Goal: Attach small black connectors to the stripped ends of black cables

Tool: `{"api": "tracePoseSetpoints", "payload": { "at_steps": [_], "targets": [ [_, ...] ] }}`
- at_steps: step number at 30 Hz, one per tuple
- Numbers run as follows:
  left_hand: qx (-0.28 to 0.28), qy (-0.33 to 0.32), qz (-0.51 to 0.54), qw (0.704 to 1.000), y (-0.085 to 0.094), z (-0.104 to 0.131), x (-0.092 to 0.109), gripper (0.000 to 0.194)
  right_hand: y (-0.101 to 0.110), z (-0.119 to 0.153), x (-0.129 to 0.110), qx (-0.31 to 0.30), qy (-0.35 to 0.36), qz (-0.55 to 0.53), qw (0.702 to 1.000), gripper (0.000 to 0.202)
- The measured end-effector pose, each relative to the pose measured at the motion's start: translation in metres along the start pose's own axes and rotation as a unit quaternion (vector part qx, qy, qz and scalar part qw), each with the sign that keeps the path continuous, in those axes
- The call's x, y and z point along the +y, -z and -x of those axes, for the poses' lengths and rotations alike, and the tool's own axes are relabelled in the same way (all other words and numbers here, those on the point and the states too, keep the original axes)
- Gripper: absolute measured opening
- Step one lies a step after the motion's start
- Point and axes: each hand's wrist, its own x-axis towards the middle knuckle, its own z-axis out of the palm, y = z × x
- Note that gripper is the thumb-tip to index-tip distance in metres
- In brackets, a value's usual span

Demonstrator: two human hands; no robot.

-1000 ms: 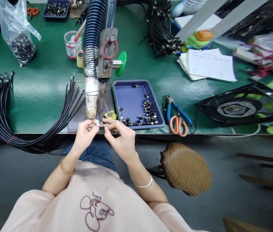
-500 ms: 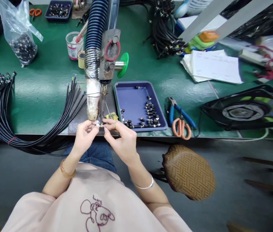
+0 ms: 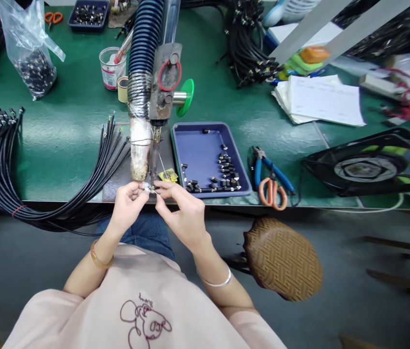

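My left hand is closed in a pinch just below the tip of a soldering iron that is clamped upright. A small pale piece shows at its fingertips, too small to name. From the other side, my right hand pinches a thin, light wire by the same tip, its forefinger stretched toward the iron. A thin strand of solder hangs beside the iron, above the right fingers. Left of the hands, black cables with stripped, coloured ends lie over the table edge.
A blue tray with small black connectors stands right of the iron. Beyond it lie blue-handled pliers, orange-handled scissors and a black fan. A ribbed hose comes down beside the iron. A stool stands at right.
My right thumb and fingertips have shifted very slightly at the iron's tip. My left hand stays almost where it was.
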Motion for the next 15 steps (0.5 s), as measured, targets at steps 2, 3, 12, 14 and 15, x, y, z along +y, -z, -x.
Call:
{"api": "tracePoseSetpoints", "payload": {
  "at_steps": [2,3,12,14,15],
  "targets": [
    [-0.007,0.007,-0.001,1.000,0.000,0.001,0.000,0.015,0.000,0.002,0.001,-0.004,0.001,0.003,1.000,0.018],
    [-0.008,0.008,0.000,1.000,0.000,0.002,0.000,0.014,0.000,0.003,0.001,-0.005,0.001,0.002,1.000,0.018],
    [-0.025,0.016,-0.007,1.000,-0.001,0.007,0.001,0.020,0.004,0.004,-0.002,0.012,-0.030,-0.028,0.999,0.014],
    [-0.037,0.020,-0.010,0.999,0.001,0.010,0.002,0.023,0.006,0.005,-0.004,0.027,-0.057,-0.050,0.997,0.015],
    [-0.045,0.023,-0.010,0.999,0.002,0.012,0.003,0.025,0.006,0.005,-0.004,0.034,-0.071,-0.058,0.995,0.015]
  ]
}}
